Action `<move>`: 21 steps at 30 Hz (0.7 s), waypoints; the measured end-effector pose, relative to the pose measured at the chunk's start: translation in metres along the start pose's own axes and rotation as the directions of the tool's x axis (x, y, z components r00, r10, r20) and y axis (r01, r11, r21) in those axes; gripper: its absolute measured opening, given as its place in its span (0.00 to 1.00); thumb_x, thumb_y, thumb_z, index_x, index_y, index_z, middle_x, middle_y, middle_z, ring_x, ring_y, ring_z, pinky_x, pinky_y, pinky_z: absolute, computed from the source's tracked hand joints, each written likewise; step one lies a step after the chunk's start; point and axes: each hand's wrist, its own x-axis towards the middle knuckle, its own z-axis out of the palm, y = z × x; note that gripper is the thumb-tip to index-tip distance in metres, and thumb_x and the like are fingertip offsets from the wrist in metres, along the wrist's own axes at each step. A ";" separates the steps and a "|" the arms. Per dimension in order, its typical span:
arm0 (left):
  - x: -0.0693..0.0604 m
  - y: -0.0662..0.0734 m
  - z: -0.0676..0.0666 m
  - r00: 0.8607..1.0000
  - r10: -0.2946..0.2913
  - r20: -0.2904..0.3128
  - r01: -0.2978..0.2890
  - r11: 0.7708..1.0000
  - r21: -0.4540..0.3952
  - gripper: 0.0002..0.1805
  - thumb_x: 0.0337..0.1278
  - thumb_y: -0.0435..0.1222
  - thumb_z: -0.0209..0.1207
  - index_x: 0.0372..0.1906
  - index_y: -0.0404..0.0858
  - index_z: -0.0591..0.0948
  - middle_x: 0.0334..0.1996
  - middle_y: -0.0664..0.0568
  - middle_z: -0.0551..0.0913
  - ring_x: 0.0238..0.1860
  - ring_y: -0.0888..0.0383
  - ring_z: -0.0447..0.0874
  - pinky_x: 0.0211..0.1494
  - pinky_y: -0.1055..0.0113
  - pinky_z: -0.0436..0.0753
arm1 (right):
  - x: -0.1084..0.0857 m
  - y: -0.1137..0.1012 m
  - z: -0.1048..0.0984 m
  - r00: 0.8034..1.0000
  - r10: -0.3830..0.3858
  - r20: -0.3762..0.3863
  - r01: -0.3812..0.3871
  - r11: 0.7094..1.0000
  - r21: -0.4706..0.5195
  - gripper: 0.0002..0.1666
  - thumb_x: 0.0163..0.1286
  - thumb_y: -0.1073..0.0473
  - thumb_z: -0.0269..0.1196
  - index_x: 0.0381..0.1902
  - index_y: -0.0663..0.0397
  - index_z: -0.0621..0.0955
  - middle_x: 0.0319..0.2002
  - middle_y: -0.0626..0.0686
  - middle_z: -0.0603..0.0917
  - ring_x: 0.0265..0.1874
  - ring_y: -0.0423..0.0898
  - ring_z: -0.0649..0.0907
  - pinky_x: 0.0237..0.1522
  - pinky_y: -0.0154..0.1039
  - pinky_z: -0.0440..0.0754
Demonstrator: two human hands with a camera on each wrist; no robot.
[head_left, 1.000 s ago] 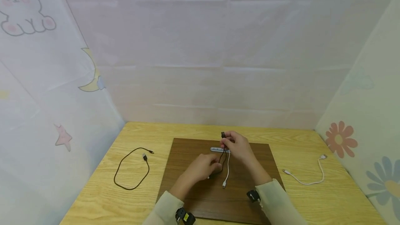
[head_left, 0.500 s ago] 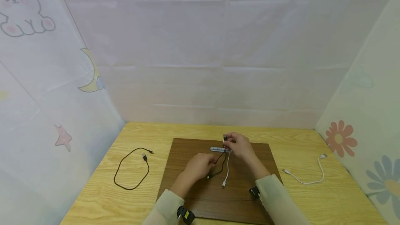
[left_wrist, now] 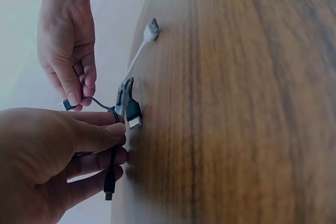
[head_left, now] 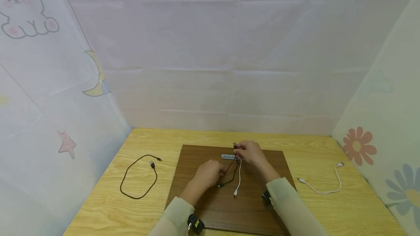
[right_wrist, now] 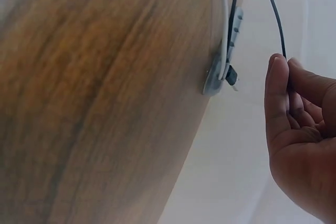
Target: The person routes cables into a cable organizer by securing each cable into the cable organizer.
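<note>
My left hand [head_left: 208, 174] pinches a black USB cable [left_wrist: 114, 156] near its small plug, which pokes out below the fingers in the left wrist view. The same cable runs up to my right hand [head_left: 251, 153], whose thumb and fingertips pinch it just below the black USB-A plug [head_left: 234, 145]. Close beneath the right hand lies a blue-grey slotted cable clip [head_left: 227, 156]. A white cable [head_left: 240, 176] and a second black cable [right_wrist: 234, 9] sit at the clip's right end. Their plugs, one white [left_wrist: 151, 31] and one black [left_wrist: 134, 113], lie toward me.
The clip is on a dark brown board [head_left: 242, 214] atop a light wooden table [head_left: 108, 210]. A looped black cable [head_left: 124, 174] lies left of the board, and a curved white cable [head_left: 323, 193] lies right. Printed cloth walls [head_left: 210, 94] enclose the table.
The right hand has come down slightly toward the clip with the black USB plug. My left hand has shifted a little left, uncovering the other black cable's plug on the board.
</note>
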 end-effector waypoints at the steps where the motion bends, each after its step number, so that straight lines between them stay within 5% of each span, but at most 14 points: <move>1: 0.000 0.000 0.000 1.000 0.003 0.001 -0.003 1.000 0.005 0.08 0.62 0.35 0.67 0.42 0.49 0.91 0.42 0.57 0.90 0.44 0.59 0.88 0.42 0.67 0.86 | 0.001 0.001 0.001 1.000 0.002 0.001 -0.002 1.000 0.001 0.13 0.70 0.64 0.67 0.49 0.64 0.86 0.34 0.51 0.89 0.31 0.46 0.88 0.34 0.37 0.86; 21: 0.005 -0.003 0.009 0.999 0.038 -0.022 -0.036 0.995 0.091 0.08 0.62 0.34 0.67 0.43 0.49 0.91 0.40 0.57 0.90 0.42 0.61 0.89 0.40 0.70 0.86 | 0.018 0.009 0.011 0.998 -0.036 0.044 0.043 0.983 -0.179 0.07 0.68 0.64 0.68 0.42 0.62 0.85 0.30 0.51 0.86 0.27 0.43 0.84 0.31 0.37 0.83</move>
